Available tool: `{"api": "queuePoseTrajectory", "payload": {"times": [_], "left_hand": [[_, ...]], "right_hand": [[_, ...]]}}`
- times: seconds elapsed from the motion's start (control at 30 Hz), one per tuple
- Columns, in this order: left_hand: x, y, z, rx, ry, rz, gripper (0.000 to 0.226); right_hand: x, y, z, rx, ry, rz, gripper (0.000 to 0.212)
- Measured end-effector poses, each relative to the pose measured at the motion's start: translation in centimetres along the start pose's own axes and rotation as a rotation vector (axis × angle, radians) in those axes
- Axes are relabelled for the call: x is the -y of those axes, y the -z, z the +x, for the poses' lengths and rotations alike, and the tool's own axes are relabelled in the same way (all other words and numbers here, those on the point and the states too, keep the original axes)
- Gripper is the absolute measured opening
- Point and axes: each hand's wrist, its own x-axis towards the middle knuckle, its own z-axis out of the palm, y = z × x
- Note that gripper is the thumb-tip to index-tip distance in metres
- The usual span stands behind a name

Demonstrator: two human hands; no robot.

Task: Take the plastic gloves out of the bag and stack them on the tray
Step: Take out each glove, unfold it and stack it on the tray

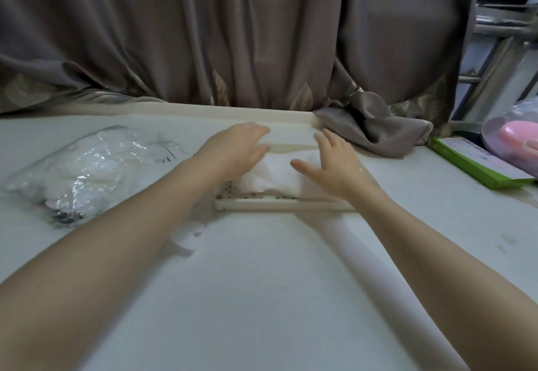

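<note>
White gloves [276, 175] half hidden under left hand [235, 149] and right hand [334, 167], fingers spread.

Grey curtain [233, 36] behind table [262, 283]; green box [477, 167], perhaps pink dish [518, 135] right.

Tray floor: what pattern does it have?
Small brown speckles on cream, visible on the tray floor by the front rim; head view.

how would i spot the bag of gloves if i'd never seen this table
Start at the pale tabletop below the brown curtain and look to its left side. The crinkly clear plastic bag lies flat there, left of the left hand. Unlike the loose white gloves on the cream tray, it is glossy and see-through.
</note>
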Motion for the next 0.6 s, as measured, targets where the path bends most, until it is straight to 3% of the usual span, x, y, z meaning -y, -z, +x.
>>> {"api": "queuePoseTrajectory", "payload": {"times": [0.07, 0.13, 0.2, 0.27, 0.37, 0.43, 0.5, 0.6], "left_hand": [[0.9, 1.7, -2.0, -0.230, -0.134, -0.134, 0.029], [2.5, 2.7, -4.5, -0.308, -0.203, -0.186, 0.026], [4.1, 3.3, -7.0, -0.286, -0.208, -0.224, 0.029], [5.4, 3.4, -9.0, -0.280, -0.166, -0.276, 0.035], [6.8, 3.3, -10.7, -0.248, 0.011, -0.439, 0.038], [7.5, 3.1, -11.4, -0.208, 0.183, -0.605, 0.035], [8.4, 2.9, -12.2, -0.145, 0.282, -0.746, 0.025], [9.2, 2.7, -12.9, 0.019, 0.311, -0.692, 0.012]], "right_hand": [[3.2, 0.3, -0.7, -0.174, 0.244, 0.207, 0.038], [7.0, 0.5, -1.8, -0.224, 0.462, 0.348, 0.014], [11.0, 0.2, -3.2, -0.157, 0.594, 0.412, 0.012], [14.2, -0.6, -4.4, 0.059, 0.637, 0.374, 0.016], [16.7, -2.9, -5.5, 0.391, 0.570, 0.054, 0.045], [17.3, -4.2, -5.7, 0.412, 0.552, -0.063, 0.041], [18.0, -4.7, -5.4, 0.378, 0.504, -0.003, 0.024], [17.7, -4.2, -4.3, 0.386, 0.447, 0.107, 0.019]]}}
